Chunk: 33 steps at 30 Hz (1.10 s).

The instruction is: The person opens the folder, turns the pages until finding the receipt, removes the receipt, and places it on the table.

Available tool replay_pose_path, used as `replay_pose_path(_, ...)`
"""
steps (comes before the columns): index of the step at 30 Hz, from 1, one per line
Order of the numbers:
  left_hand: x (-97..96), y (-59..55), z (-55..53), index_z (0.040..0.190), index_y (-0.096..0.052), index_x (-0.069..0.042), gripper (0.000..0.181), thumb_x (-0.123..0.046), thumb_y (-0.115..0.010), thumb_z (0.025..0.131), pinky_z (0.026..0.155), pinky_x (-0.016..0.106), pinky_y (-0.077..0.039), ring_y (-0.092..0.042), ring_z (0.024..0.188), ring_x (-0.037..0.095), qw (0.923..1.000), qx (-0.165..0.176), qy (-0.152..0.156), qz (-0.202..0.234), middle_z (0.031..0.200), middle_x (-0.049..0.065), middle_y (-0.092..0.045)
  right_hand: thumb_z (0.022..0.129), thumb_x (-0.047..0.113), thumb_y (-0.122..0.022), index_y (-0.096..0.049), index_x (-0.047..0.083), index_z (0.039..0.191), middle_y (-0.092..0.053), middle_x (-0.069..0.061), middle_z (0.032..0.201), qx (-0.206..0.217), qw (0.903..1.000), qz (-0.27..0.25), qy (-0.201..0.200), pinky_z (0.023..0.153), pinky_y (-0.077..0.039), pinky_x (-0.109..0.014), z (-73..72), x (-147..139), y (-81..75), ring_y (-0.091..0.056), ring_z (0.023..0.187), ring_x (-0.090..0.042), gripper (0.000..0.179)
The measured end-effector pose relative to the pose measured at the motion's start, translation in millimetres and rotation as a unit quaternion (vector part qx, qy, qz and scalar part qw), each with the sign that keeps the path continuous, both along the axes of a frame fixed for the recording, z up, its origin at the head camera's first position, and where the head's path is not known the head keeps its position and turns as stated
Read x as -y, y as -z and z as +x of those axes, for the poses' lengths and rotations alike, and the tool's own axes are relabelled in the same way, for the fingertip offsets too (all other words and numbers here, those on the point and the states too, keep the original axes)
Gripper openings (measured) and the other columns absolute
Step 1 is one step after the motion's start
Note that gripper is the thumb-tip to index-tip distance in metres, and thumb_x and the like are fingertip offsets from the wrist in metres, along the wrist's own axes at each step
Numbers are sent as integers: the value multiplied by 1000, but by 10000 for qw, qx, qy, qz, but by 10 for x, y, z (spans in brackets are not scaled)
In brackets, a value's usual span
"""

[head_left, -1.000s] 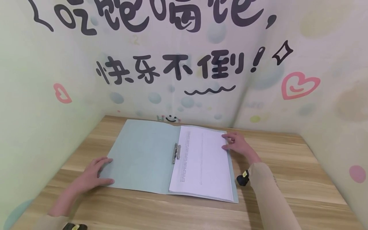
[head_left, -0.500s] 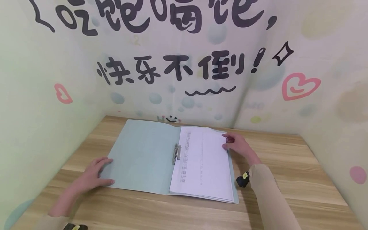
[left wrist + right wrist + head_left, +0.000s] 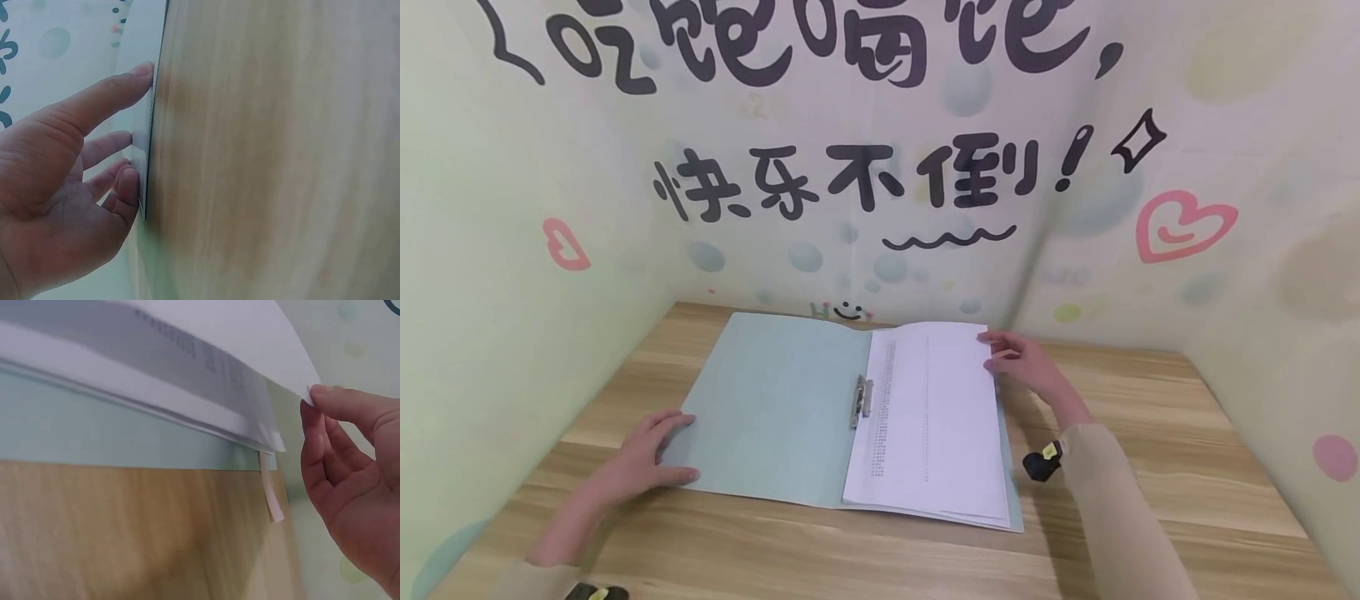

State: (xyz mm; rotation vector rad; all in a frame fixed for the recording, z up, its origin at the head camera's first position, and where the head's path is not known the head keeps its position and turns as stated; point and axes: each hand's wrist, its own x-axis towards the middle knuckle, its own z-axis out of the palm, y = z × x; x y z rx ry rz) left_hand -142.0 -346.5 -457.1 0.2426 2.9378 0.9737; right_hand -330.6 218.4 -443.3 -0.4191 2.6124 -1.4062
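A light blue folder [image 3: 767, 408] lies opened flat on the table, with a metal clip [image 3: 861, 402] near its spine. On its right half sits a stack of printed paper sheets [image 3: 940, 425]. My right hand [image 3: 1026, 365] pinches the far right corner of the top sheet [image 3: 262, 344] between thumb and fingers, holding it above the stack in the right wrist view. A narrow pale strip [image 3: 270, 487] sticks out beneath the stack's corner. The left hand [image 3: 643, 458] rests at the folder's left edge, thumb and fingers spread and touching the cover; its fingers look relaxed in the left wrist view.
The wood-grain table [image 3: 760, 550] extends around the folder on all sides. A wall [image 3: 850, 275] with large dark lettering and coloured drawings stands right behind it, and side walls rise at left and right. Dark wrist devices [image 3: 1043, 461] sit by both sleeves.
My right hand has risen and moved slightly away from me, lifting the corner of the top sheet off the stack. The left hand and the folder stay where they were.
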Motion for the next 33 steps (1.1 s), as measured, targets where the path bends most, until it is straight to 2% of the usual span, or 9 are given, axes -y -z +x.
replay_pose_path(3, 7, 8, 6, 137, -47, 6, 79, -24, -85, 75, 84, 32, -53, -45, 118, 46, 10000, -43, 12, -7, 141, 32, -35, 93, 18, -68, -56, 11, 136, -56, -17, 137, 209, 9994, -271, -93, 97, -51, -40, -2, 8, -86, -57, 117, -27, 45)
replay_pose_path(5, 10, 11, 7, 136, -48, 6, 79, -24, -86, 74, 82, 25, -51, -46, 118, 45, 10000, -77, 14, -19, 141, 32, -36, 93, 18, -68, -57, 9, 136, -55, -17, 138, 299, 9987, -390, -164, 96, -53, -38, -12, 13, -155, -59, 113, -22, 45)
replay_pose_path(9, 10, 15, 13, 136, -48, 6, 79, -25, -86, 74, 81, 20, -49, -47, 117, 45, 10000, -94, 11, -22, 140, 32, -36, 93, 20, -69, -59, 8, 134, -58, -18, 137, 126, 9992, -259, -293, 92, -53, -29, -34, 25, -323, -61, 107, -12, 44)
replay_pose_path(14, 12, 27, 1, 136, -48, 6, 79, -27, -86, 74, 81, 22, -49, -48, 118, 46, 9999, -101, -10, -53, 141, 31, -36, 94, 28, -67, -63, 13, 131, -64, -13, 131, -233, 9982, 159, -525, 89, -52, -27, -94, 71, -547, -63, 101, -9, 40)
replay_pose_path(17, 15, 30, -5, 136, -48, 6, 79, -25, -86, 74, 82, 22, -50, -47, 118, 46, 9999, -100, -15, -13, 141, 31, -36, 96, 30, -65, -63, 16, 131, -64, -9, 132, -290, 9970, 188, -698, 91, -52, -29, -136, 136, -675, -62, 104, -16, 39)
replay_pose_path(23, -6, 36, -21, 137, -47, 6, 80, -25, -86, 74, 87, 42, -55, -47, 119, 47, 10000, -46, -12, 36, 141, 32, -35, 98, 33, -60, -60, 21, 136, -61, -5, 135, -419, 9954, 129, -854, 96, -44, -36, -154, 364, -933, -58, 111, -27, 40)
replay_pose_path(29, -20, 36, -14, 138, -46, 7, 81, -25, -85, 75, 90, 52, -53, -45, 120, 50, 9999, -4, -2, 138, 142, 33, -33, 98, 29, -60, -61, 21, 135, -62, -3, 136, -787, 9918, 6, -1004, 92, -43, -35, -192, 701, -1085, -59, 111, -22, 38)
replay_pose_path(31, -13, 34, -6, 138, -46, 7, 81, -25, -85, 75, 90, 51, -53, -45, 121, 50, 9999, 4, -17, 136, 143, 33, -33, 98, 28, -60, -61, 21, 135, -62, -3, 135, -862, 9906, -46, -1059, 92, -43, -35, -202, 824, -1115, -59, 111, -18, 38)
replay_pose_path(33, -2, 26, 2, 138, -47, 7, 80, -25, -85, 75, 89, 44, -55, -45, 120, 49, 9999, -19, -30, 115, 142, 32, -34, 98, 28, -60, -61, 20, 135, -62, -3, 135, -870, 9895, -202, -1133, 92, -42, -35, -209, 951, -1135, -58, 110, -18, 38)
